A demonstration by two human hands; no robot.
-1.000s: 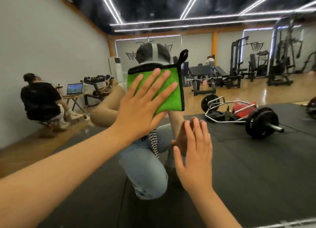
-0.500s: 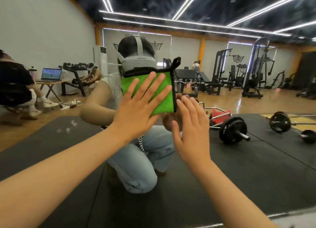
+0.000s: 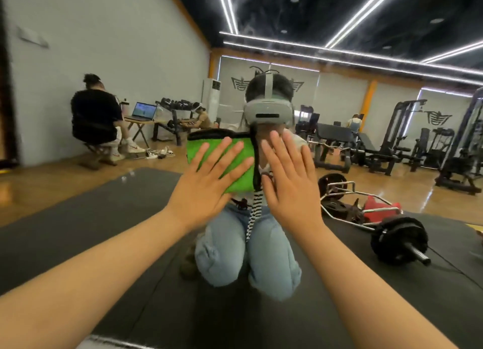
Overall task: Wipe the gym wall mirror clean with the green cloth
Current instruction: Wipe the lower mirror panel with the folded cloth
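The wall mirror fills nearly the whole view and reflects the gym and me kneeling in front of it. The green cloth, edged in black, lies flat against the glass at centre. My left hand presses on it with straight, spread fingers that cover its lower left part. My right hand lies flat on the bare glass just right of the cloth, fingers straight and together. A black loop hangs down the cloth's right edge between the two hands.
All else is reflection: a person on a chair at a laptop table on the left, a barbell and metal frame on dark floor mats at right, weight machines behind. The mirror's bottom edge shows at lower left.
My left hand has slid the cloth down and a little left across the glass. My right hand has moved up beside it and now lies flat at the cloth's right edge.
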